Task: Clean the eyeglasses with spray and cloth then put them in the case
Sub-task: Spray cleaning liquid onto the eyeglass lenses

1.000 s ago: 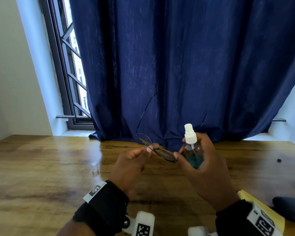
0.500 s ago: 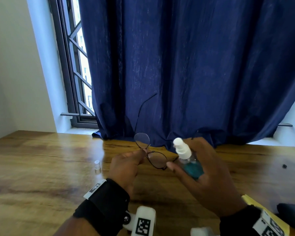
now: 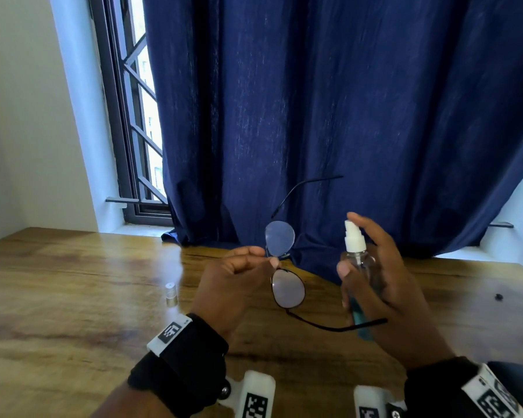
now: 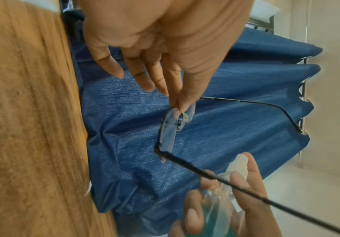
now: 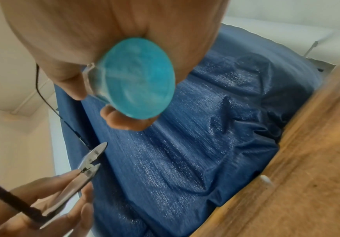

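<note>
My left hand pinches the thin black-framed eyeglasses at the bridge, holding them in the air with one lens above the other and both temples unfolded. In the left wrist view thumb and forefinger meet at the nose pads of the eyeglasses. My right hand grips a clear spray bottle holding blue liquid, its white nozzle facing the lenses and the index finger above the pump. The right wrist view looks up at the round blue base of the bottle, with the eyeglasses at lower left.
A wooden table lies below my hands, with a small clear cap standing left of them. A dark blue curtain hangs behind, draping onto the table. A dark object lies at the right edge. A barred window is at left.
The left hand has turned the eyeglasses from nearly flat to one lens above the other. The right hand has drawn the bottle away to the right and lifted its index finger above the pump.
</note>
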`<action>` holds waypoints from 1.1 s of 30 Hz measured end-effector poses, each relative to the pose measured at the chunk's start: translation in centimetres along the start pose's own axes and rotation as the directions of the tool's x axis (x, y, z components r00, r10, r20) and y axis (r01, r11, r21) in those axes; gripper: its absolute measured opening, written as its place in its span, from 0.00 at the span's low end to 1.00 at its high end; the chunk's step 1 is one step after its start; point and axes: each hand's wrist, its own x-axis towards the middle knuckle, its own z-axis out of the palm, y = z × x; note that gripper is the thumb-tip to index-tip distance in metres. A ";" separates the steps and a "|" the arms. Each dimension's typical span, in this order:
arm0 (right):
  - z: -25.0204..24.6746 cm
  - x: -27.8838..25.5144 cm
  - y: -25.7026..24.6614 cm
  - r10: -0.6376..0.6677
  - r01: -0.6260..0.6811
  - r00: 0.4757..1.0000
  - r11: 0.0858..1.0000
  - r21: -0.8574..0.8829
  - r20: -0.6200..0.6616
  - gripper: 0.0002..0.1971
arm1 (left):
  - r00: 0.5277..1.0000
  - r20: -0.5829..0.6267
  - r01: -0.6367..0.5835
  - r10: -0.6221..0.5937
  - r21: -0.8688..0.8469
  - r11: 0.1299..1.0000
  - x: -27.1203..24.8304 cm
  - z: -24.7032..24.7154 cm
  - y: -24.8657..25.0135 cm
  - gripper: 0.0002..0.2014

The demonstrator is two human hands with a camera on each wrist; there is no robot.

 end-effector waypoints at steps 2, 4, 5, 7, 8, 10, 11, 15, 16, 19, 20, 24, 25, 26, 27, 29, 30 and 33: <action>0.1 0.0 -0.3 -0.008 0.008 1.000 1.000 0.006 0.008 0.28 | 1.000 -0.016 -0.018 0.018 0.005 1.000 0.0 0.0 0.0 0.04; 0.3 -0.1 -0.4 -0.002 0.002 1.000 1.000 0.009 0.018 0.28 | 0.999 -0.045 -0.026 0.027 0.017 1.000 0.1 -0.1 0.0 0.03; 0.4 -0.1 -0.5 0.002 -0.002 1.000 1.000 -0.005 0.026 0.28 | 0.998 -0.054 -0.030 0.032 0.027 0.999 0.2 -0.1 -0.1 0.03; 0.5 0.0 -0.4 0.014 -0.012 0.999 0.999 -0.043 0.041 0.28 | 0.997 -0.061 -0.039 0.042 0.049 0.998 0.3 -0.2 -0.1 0.03; 0.5 0.0 -0.4 0.017 -0.015 0.999 0.998 -0.056 0.045 0.28 | 0.997 -0.059 -0.049 0.052 0.063 0.997 0.2 -0.2 0.0 0.03; 0.5 0.0 -0.3 0.014 -0.010 0.999 0.998 -0.067 0.051 0.28 | 0.995 -0.055 -0.073 0.078 0.095 0.993 0.2 -0.2 0.0 0.03; 0.6 0.0 -0.2 0.009 -0.005 0.999 0.998 -0.070 0.053 0.27 | 0.994 -0.057 -0.084 0.090 0.104 0.991 0.2 -0.2 0.1 0.03; 0.8 0.0 -0.5 -0.005 0.005 1.000 1.000 -0.030 0.013 0.27 | 0.993 -0.072 -0.090 0.097 0.103 0.991 0.2 -0.2 0.0 0.02; 0.8 0.0 -0.5 -0.010 0.010 1.000 1.000 -0.024 -0.004 0.28 | 0.993 -0.074 -0.086 0.094 0.099 0.991 0.2 -0.3 0.0 0.02; 0.8 0.0 -0.7 -0.042 0.038 0.997 0.997 -0.062 -0.067 0.31 | 0.993 -0.088 -0.074 0.082 0.087 0.993 0.4 -0.5 0.3 0.03; 0.8 0.0 -0.6 -0.057 0.050 0.994 0.996 -0.078 -0.089 0.31 | 0.992 -0.099 -0.074 0.082 0.084 0.994 0.4 -0.6 0.5 0.03; 0.6 0.0 -0.4 -0.079 0.065 0.992 0.990 -0.128 -0.101 0.32 | 0.983 -0.161 -0.074 0.087 0.084 0.994 0.5 -1.2 1.0 0.04; 0.5 0.0 -0.3 -0.083 0.069 0.993 0.987 -0.143 -0.088 0.33 | 0.980 -0.173 -0.080 0.095 0.093 0.992 0.6 -1.4 1.1 0.04; 0.5 0.0 -0.2 -0.085 0.073 0.994 0.984 -0.162 -0.067 0.34 | 0.978 -0.182 -0.088 0.106 0.101 0.991 0.7 -1.6 1.1 0.04; 0.6 0.0 -0.1 -0.083 0.074 0.996 0.982 -0.176 -0.043 0.34 | 0.975 -0.189 -0.097 0.117 0.109 0.989 0.8 -1.8 1.1 0.04; 0.6 -0.1 0.0 -0.072 0.069 0.997 0.980 -0.186 -0.010 0.34 | 0.971 -0.200 -0.110 0.132 0.116 0.987 0.9 -1.9 1.0 0.04; 0.6 0.0 0.0 -0.065 0.064 0.998 0.980 -0.189 0.002 0.34 | 0.970 -0.201 -0.111 0.134 0.120 0.987 1.0 -1.9 1.0 0.04; 0.6 0.0 0.0 -0.031 0.042 0.998 0.980 -0.193 0.060 0.34 | 0.968 -0.215 -0.102 0.132 0.142 0.985 1.2 -1.9 0.7 0.03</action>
